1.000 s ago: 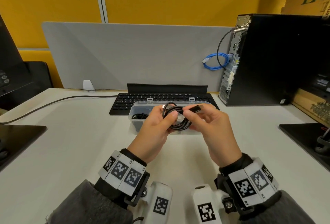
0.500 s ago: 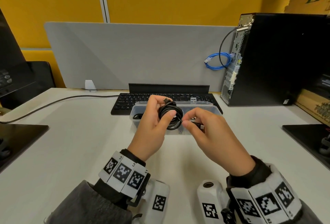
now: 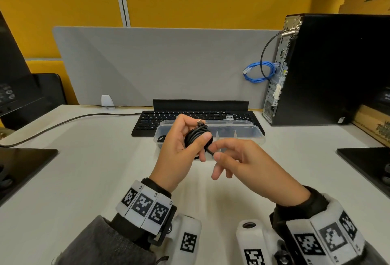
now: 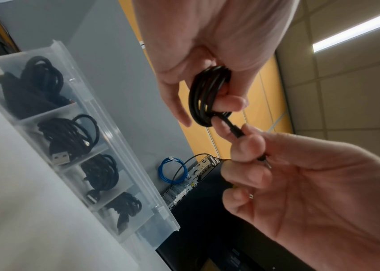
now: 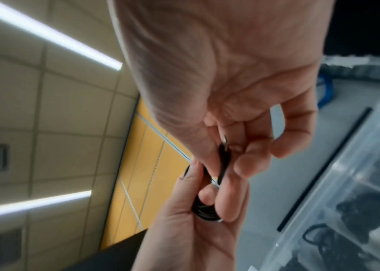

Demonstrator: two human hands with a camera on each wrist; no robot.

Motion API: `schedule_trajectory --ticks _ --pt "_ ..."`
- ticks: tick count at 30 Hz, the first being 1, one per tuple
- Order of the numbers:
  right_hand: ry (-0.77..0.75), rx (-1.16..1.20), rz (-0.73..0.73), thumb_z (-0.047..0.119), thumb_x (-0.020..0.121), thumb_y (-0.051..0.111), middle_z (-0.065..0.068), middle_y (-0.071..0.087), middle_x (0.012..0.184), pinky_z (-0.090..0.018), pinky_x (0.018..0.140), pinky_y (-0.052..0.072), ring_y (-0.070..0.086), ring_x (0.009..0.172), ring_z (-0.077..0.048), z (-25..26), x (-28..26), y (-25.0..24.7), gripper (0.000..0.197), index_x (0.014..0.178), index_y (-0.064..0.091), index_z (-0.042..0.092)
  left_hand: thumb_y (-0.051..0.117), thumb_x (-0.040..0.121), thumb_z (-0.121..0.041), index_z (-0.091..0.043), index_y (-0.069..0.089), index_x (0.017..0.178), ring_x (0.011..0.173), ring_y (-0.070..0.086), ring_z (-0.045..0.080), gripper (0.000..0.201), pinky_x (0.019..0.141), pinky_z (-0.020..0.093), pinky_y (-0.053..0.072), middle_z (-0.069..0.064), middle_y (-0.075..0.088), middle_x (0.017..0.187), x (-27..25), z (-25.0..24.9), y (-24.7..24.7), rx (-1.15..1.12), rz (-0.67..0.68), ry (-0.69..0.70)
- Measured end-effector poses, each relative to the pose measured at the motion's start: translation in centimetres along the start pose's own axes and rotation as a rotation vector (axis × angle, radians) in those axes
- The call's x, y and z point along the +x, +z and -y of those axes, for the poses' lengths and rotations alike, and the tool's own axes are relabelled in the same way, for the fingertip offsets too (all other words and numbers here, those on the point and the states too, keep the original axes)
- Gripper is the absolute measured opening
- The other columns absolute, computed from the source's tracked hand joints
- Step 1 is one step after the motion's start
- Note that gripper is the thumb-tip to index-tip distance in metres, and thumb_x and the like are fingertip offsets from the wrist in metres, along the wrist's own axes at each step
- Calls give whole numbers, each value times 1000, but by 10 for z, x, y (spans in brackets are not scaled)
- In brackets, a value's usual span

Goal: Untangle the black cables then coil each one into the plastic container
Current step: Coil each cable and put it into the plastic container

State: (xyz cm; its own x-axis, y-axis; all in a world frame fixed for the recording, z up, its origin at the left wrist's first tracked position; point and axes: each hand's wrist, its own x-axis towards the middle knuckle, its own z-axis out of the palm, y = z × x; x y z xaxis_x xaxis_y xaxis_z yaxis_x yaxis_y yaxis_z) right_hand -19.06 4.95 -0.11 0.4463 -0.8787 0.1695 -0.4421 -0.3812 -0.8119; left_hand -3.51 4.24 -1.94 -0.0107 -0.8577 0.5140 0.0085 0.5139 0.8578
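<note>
Left hand (image 3: 179,148) clenched around a coiled black cable (image 4: 205,95), right hand (image 3: 249,161) pinching its free plug end, both above the plastic container (image 3: 242,136) on the white tabletop (image 3: 84,180)

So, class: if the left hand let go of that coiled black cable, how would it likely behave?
The coiled black cable would probably spring loose: only the left hand grips its loops. It looks floppy, bending tightly towards the right hand. Probably light, since fingertips carry it.

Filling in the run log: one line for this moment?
left hand holds coiled black cable | right hand pinches its free end | plastic container behind
</note>
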Motion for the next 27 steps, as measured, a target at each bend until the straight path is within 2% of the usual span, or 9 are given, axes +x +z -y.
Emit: schedule_trajectory --ticks 3,6,8,11,13,18,22,24,27 --pt "73 121 90 12 97 43 3 73 80 -12 62 41 52 61 -1 -2 2 -1 16 103 56 19 58 86 -4 -11 48 94 46 48 7 15 50 18 44 -9 60 70 -1 1 3 13 24 7" --pt "132 119 111 11 97 37 9 64 83 -20 68 42 48 70 -4 -7 6 4 14 99 49 18 61 84 -6 -16 48 94 60 55 -1 19 58 15 47 -17 62 70 -2 3 6 37 67 -3" --pt "164 136 58 19 96 39 9 52 78 -25 68 40 44 70 -7 -10 9 6 11 93 50 19 63 79 -13 -18 47 97 72 59 -1 24 68 17 50 -17 63 76 -2 3 7 22 87 -29" --pt "106 160 -99 32 95 45 13 47 62 -14 55 31 39 53 1 -10 10 8 20 87 55 17 60 74 -25 -21 48 104 79 60 3 33 73 17 51 -6 61 85 -2 0 7 -17 121 -74" --pt "26 138 -188 33 93 49 14 53 56 -11 51 32 45 50 4 -10 11 8 23 89 61 13 58 80 -28 -26 50 110 84 59 2 31 76 16 49 -5 60 93 -2 0 7 18 145 -66" --pt "-58 135 -230 24 94 51 8 69 83 -8 66 41 60 76 2 -13 12 8 19 92 68 16 51 85 -25 -26 55 108 86 57 -2 23 78 15 47 -11 58 94 -2 4 4 31 138 -22" --pt "-68 220 -157 20 95 48 16 58 59 -6 55 35 49 55 4 -15 10 5 23 94 70 11 46 87 -28 -27 56 102 80 58 -1 18 76 18 50 -20 60 81 0 6 2 54 99 1" --pt "-80 268 -129 19 95 48 7 50 53 -8 54 34 43 51 -2 -15 9 4 23 92 68 10 44 87 -30 -27 56 101 79 58 -1 19 75 18 49 -20 61 80 0 7 2 77 86 0" --pt "-135 173 -125 18 96 48 -6 63 77 -19 73 44 57 76 -12 -19 10 1 21 86 66 15 42 88 -32 -26 57 99 79 59 0 20 75 18 49 -17 63 80 0 9 3 101 62 -18"
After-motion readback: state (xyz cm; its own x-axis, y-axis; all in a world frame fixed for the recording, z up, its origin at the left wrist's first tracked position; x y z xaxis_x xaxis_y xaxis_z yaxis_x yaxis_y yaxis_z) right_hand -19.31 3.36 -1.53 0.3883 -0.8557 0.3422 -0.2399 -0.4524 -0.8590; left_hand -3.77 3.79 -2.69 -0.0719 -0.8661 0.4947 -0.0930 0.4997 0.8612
